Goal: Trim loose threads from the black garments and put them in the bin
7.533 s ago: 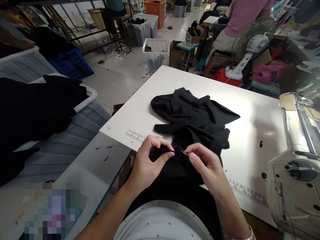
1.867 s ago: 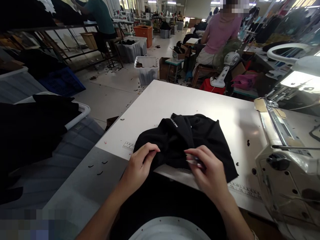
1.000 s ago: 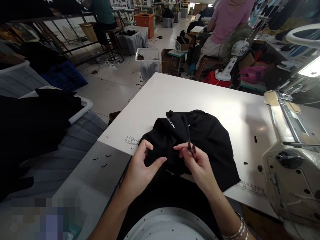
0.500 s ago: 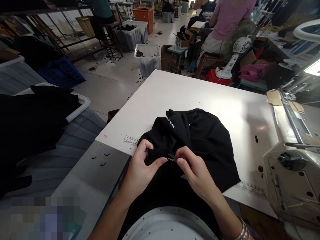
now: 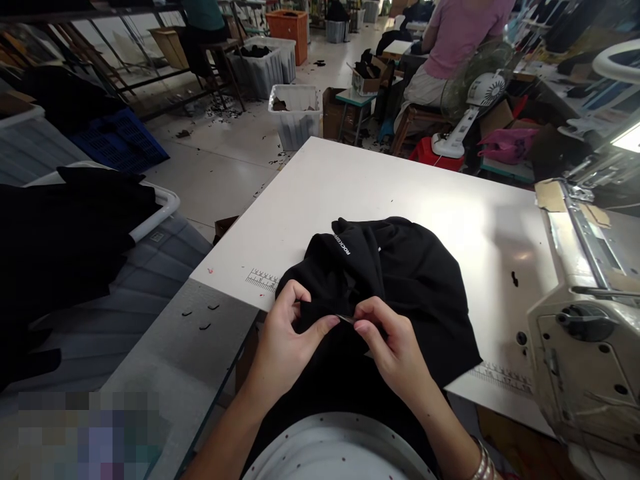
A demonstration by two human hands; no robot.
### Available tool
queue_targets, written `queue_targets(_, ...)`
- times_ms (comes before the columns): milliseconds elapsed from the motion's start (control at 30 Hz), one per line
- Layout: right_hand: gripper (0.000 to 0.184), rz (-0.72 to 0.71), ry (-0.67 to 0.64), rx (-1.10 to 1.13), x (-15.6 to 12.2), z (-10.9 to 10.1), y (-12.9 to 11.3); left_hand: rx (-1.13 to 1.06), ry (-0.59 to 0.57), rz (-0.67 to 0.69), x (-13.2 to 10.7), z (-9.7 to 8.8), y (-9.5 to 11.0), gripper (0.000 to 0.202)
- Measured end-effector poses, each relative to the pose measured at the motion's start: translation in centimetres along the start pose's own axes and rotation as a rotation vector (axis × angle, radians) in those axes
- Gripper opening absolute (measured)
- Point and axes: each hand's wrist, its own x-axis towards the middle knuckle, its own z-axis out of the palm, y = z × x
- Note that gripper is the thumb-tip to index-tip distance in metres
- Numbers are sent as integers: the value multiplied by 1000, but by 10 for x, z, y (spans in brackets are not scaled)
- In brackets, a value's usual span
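Note:
A black garment (image 5: 420,287) with white lettering lies bunched across the near part of the white table (image 5: 290,207). My left hand (image 5: 293,327) pinches a folded edge of it between thumb and fingers. Close to the left thumb, my right hand (image 5: 387,333) grips small metal snips (image 5: 345,319) whose blade tips meet the held edge. The snips' handles are hidden within the right fingers.
A sewing machine (image 5: 585,333) stands at the table's right. On the left is a grey bin (image 5: 160,247) heaped with black cloth (image 5: 65,247). Beyond the table are a white fan (image 5: 465,120), a seated person in pink (image 5: 460,33) and a light bin (image 5: 295,120).
The snips' blades, seen apart before, now look closer together at the cloth edge. Both hands have shifted slightly to the right; the garment otherwise lies as before.

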Motion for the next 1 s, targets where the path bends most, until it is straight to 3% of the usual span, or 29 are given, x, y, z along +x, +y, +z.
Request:
queue_targets(267, 15, 52, -10, -101, 2, -16, 6, 20, -46, 8, -1, -3, -1, 26)
queue_targets(733, 17, 23, -43, -88, 7, -13, 3, 55, -155, 23, 0, -6, -2, 24)
queue_targets(867, 18, 9, -9, -55, 7, -12, 1, 69, -173, 11, 1, -6, -1, 25)
queue_targets(1000, 19, -8, 105, -6, 9, -11, 3, 76, -177, 7, 0, -7, -1, 24)
